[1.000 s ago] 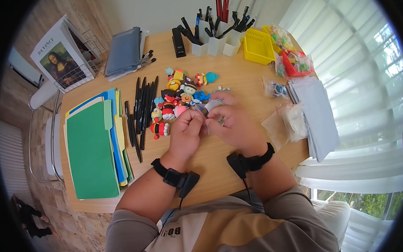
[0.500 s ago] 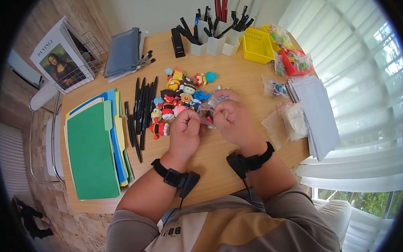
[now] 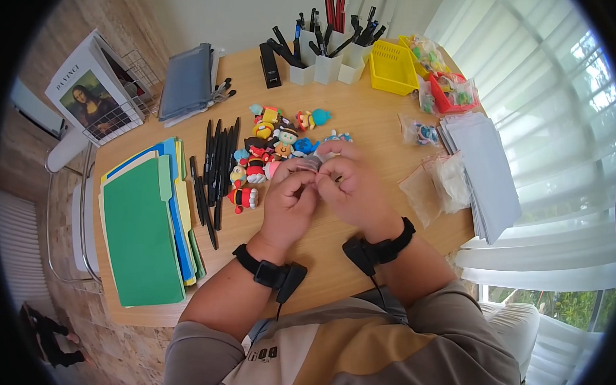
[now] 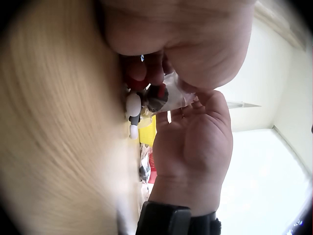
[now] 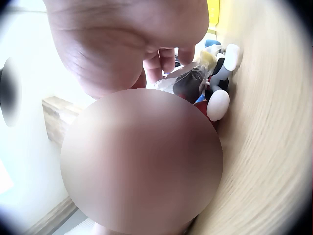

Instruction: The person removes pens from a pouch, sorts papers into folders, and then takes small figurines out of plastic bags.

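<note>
Between both hands, a small clear plastic bag (image 3: 312,163) is pinched at its top edge over the table. My left hand (image 3: 291,200) has its thumb and fingers on the bag's left side, and my right hand (image 3: 357,193) pinches the right side, fingertips close together. In the left wrist view a dark, rounded toy with a bit of red (image 4: 158,97) shows through the bag (image 4: 178,93). The right wrist view shows the same dark shape (image 5: 188,85) beyond the fingers. A pile of colourful toy figures (image 3: 285,145) lies just past the left hand.
Black pens (image 3: 217,165) and coloured folders (image 3: 137,231) lie at left. Pen cups (image 3: 327,69), a stapler (image 3: 270,65), a yellow basket (image 3: 392,70) and a red basket (image 3: 453,104) stand at the back. Clear bags (image 3: 451,184) and white envelopes (image 3: 481,178) lie at right.
Half a second ago the hands were slightly apart with the bag stretched between them; now the fingertips have come together at its top and cover more of it. The toy pile is unchanged.
</note>
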The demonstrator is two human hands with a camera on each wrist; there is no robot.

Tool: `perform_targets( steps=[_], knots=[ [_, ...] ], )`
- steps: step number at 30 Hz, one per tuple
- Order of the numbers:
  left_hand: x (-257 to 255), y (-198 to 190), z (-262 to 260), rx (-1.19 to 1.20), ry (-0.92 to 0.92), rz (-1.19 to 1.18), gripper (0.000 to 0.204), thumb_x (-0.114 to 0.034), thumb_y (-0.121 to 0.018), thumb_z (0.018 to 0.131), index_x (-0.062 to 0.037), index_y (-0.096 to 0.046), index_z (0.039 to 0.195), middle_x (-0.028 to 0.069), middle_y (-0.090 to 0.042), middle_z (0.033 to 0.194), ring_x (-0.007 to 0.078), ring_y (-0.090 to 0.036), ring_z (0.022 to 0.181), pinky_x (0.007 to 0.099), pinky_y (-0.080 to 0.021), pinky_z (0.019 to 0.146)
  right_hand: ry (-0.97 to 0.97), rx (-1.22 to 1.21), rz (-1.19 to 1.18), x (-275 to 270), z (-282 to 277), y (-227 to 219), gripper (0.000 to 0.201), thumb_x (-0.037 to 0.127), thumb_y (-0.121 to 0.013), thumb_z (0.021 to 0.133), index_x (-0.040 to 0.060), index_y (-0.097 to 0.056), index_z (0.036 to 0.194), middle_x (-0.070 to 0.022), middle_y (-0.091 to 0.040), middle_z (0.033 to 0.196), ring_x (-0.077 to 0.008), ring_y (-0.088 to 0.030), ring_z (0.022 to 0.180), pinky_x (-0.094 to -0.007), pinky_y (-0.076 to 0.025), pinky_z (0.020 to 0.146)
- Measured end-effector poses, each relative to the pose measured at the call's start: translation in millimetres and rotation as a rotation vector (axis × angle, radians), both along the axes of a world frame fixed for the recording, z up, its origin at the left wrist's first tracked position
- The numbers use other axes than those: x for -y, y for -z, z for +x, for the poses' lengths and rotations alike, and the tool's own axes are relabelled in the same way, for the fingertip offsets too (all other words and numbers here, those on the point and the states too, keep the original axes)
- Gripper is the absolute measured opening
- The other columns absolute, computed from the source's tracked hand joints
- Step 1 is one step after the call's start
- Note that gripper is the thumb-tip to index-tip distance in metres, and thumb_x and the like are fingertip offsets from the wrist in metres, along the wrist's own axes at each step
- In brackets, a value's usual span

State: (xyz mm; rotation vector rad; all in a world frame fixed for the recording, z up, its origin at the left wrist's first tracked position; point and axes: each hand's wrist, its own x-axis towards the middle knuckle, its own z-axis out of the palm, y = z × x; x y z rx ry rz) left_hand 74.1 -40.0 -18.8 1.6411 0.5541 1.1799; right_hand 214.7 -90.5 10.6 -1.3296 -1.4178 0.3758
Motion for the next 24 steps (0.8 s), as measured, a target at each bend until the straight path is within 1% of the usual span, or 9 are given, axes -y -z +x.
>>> perform_targets(
  steps=[4, 6, 9, 12, 14, 15, 17, 20, 24],
  knots=[
    [-3.2, 9.7, -2.1, -0.07, -0.017, 0.035, 0.018, 0.006, -0.061, 0.084, 0.0001, -0.065, 0.101, 0.0079, -0.056, 0.106, 0.0152, -0.056, 0.093, 0.0272, -0.048, 0.082, -0.15, 0.139, 0.056, -0.9, -0.2, -4.7, 0.004, 0.005, -0.066, 0.08, 0.0042, -0.063, 0.082, -0.0154, -0.058, 0.112, -0.0307, -0.057, 0.104, -0.0374, -0.047, 0.089],
    [-3.5, 18.7, -1.8, -0.025, 0.047, -0.229, 0.032, 0.005, -0.061, 0.087, 0.0013, -0.06, 0.118, 0.0077, -0.058, 0.113, 0.015, -0.059, 0.1, 0.0285, -0.049, 0.085, -0.206, 0.173, 0.101, -1.8, 0.0, 0.9, 0.004, 0.005, -0.066, 0.081, 0.0042, -0.062, 0.084, -0.0154, -0.058, 0.111, -0.0307, -0.057, 0.103, -0.0371, -0.047, 0.09],
    [2.4, -3.7, 3.9, 0.202, 0.081, -0.412, 0.046, 0.002, -0.062, 0.089, 0.0017, -0.05, 0.133, 0.0072, -0.058, 0.122, 0.0151, -0.059, 0.107, 0.0291, -0.05, 0.089, -0.048, 0.062, 0.088, -3.4, 0.7, 10.5, 0.01, 0.005, -0.065, 0.083, 0.0041, -0.061, 0.092, -0.0172, -0.058, 0.11, -0.0327, -0.056, 0.103, -0.037, -0.046, 0.091],
    [2.9, -15.1, 0.1, 0.257, 0.132, -0.441, 0.053, 0.001, -0.062, 0.089, 0.001, -0.044, 0.14, 0.0063, -0.057, 0.127, 0.0154, -0.058, 0.113, 0.0293, -0.049, 0.093, 0.152, -0.017, 0.035, -8.1, 7.1, 11.3, 0.019, 0.008, -0.062, 0.087, 0.0017, -0.059, 0.106, -0.0195, -0.057, 0.112, -0.0315, -0.056, 0.104, -0.0366, -0.046, 0.091],
    [1.9, -16.6, -0.6, 0.284, 0.167, -0.455, 0.054, 0.001, -0.063, 0.089, 0.0016, -0.043, 0.14, 0.006, -0.057, 0.126, 0.0153, -0.058, 0.112, 0.0296, -0.048, 0.094, 0.227, -0.289, -0.16, -9.3, 7.5, 11.2, 0.026, 0.013, -0.057, 0.094, -0.0014, -0.058, 0.115, -0.0152, -0.06, 0.108, -0.0243, -0.059, 0.097, -0.0327, -0.048, 0.086],
    [1.3, -17.2, -0.6, 0.313, 0.199, -0.469, 0.056, 0.001, -0.064, 0.089, 0.0022, -0.043, 0.14, 0.0056, -0.058, 0.125, 0.0152, -0.058, 0.112, 0.03, -0.048, 0.095, 0.23, -0.289, -0.158, -8.3, 7.8, 8.8, 0.026, 0.013, -0.057, 0.094, -0.0014, -0.058, 0.115, -0.0152, -0.06, 0.108, -0.0243, -0.059, 0.097, -0.0327, -0.048, 0.086],
    [2.3, -17.7, -2.4, 0.306, 0.223, -0.463, 0.056, 0.001, -0.065, 0.088, 0.0026, -0.043, 0.14, 0.0053, -0.058, 0.125, 0.0153, -0.058, 0.112, 0.0305, -0.047, 0.096, 0.138, -0.732, -0.312, -6.6, 4.2, -7.8, 0.031, 0.021, -0.055, 0.098, -0.0018, -0.057, 0.12, -0.0069, -0.062, 0.098, -0.0132, -0.06, 0.086, -0.026, -0.05, 0.076],
    [2.4, -16.3, -3.7, 0.299, 0.287, -0.493, 0.056, -0.001, -0.066, 0.088, 0.0032, -0.044, 0.139, 0.0049, -0.059, 0.125, 0.0154, -0.057, 0.112, 0.0311, -0.046, 0.098, -0.036, -0.939, -0.35, -7.6, 15.5, -0.3, 0.027, 0.024, -0.055, 0.099, 0.0014, -0.059, 0.114, -0.0002, -0.062, 0.089, -0.0056, -0.057, 0.078, -0.0204, -0.047, 0.068],
    [-1.8, -3.7, -4.9, 0.283, 0.389, -0.582, 0.054, -0.002, -0.066, 0.089, 0.0021, -0.045, 0.139, 0.0048, -0.059, 0.125, 0.0151, -0.057, 0.113, 0.0305, -0.045, 0.098, -0.048, -0.927, -0.199, -3.1, 11.9, -2.1, 0.019, 0.02, -0.056, 0.099, 0.0035, -0.06, 0.108, 0.0008, -0.061, 0.087, -0.0028, -0.054, 0.076, -0.0191, -0.045, 0.066]
  ],
)
